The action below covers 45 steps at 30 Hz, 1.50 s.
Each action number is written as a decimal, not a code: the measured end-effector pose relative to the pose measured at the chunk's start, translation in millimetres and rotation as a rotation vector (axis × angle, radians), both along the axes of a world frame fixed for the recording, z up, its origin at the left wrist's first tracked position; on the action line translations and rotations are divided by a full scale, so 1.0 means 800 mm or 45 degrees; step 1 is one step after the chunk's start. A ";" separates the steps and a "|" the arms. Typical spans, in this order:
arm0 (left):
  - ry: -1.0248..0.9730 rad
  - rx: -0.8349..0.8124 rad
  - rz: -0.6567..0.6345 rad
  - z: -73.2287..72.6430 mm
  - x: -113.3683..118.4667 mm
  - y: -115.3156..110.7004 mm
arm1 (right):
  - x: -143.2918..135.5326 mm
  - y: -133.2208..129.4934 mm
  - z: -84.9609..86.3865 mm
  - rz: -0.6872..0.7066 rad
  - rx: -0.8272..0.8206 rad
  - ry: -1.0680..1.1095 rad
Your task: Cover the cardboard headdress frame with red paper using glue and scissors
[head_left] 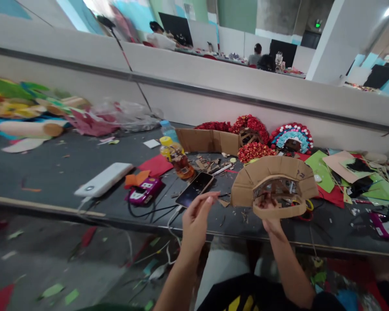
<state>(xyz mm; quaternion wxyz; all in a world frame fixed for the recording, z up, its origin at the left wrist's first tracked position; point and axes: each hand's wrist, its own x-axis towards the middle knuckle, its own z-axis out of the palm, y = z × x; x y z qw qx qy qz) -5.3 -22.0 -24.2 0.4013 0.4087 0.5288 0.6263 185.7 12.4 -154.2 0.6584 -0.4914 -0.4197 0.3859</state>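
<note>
A brown cardboard headdress (243, 185), a fan-shaped piece of creased cardboard joined to a round headband, is held up over the table's front edge. My right hand (271, 224) grips it from below, with fingers reaching up inside the band and partly hidden by it. To its left, my left hand (196, 214) hovers with fingers stretched toward the headdress, apart from it and with nothing visible in them. Behind that hand a smartphone (194, 190) lies on the table. Yellow-handled scissors (308, 207) lie partly behind the headdress.
A yellow-capped drink bottle (181, 164), purple power strip (145, 191) and white power bank (103, 179) stand left. Red-decorated headdresses (251, 129) and a cardboard strip (209, 140) line the back. Coloured sheets (320, 170) lie right; scraps litter the dark table. Cables hang over the edge.
</note>
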 end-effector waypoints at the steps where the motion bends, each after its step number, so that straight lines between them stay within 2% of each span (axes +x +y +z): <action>1: -0.005 -0.031 -0.003 -0.007 -0.001 0.003 | -0.001 -0.002 0.000 -0.004 -0.018 0.045; 5: -0.145 -0.133 -0.254 -0.028 0.012 0.010 | -0.002 -0.012 0.000 -0.011 -0.126 0.301; 8: -0.265 -0.201 -0.461 -0.043 0.025 0.012 | -0.008 -0.022 0.004 -0.017 -0.159 0.357; 12: -0.280 -0.265 -0.571 -0.060 0.023 0.019 | -0.015 -0.043 0.010 0.073 -0.235 0.352; 17: -0.225 -0.260 -0.380 -0.081 -0.002 0.033 | 0.003 -0.078 0.002 0.132 -0.338 0.303; 22: -0.232 -0.302 -0.139 -0.114 -0.021 0.040 | 0.053 -0.124 -0.021 -0.075 -0.344 0.182; 26: -0.277 -0.330 0.002 -0.141 -0.016 0.037 | 0.110 -0.142 -0.027 -0.160 -0.341 0.009; 29: -0.338 -0.361 0.074 -0.149 -0.004 0.032 | 0.162 -0.130 -0.014 -0.239 -0.294 -0.468; 32: -0.406 -0.378 0.109 -0.146 0.008 0.028 | 0.209 -0.099 0.001 -0.293 -0.211 -1.141; 33: -0.437 -0.378 0.122 -0.143 0.012 0.027 | 0.221 -0.087 0.003 -0.285 -0.201 -1.221; 38: -0.512 -0.358 0.140 -0.132 0.022 0.023 | 0.243 -0.042 -0.007 -0.146 -0.255 -1.370; 41: -0.507 -0.362 0.133 -0.134 0.025 0.017 | 0.241 -0.032 -0.015 -0.064 -0.261 -1.430; 45: -0.489 -0.398 0.124 -0.142 0.026 0.011 | 0.238 -0.033 -0.009 -0.009 -0.205 -1.472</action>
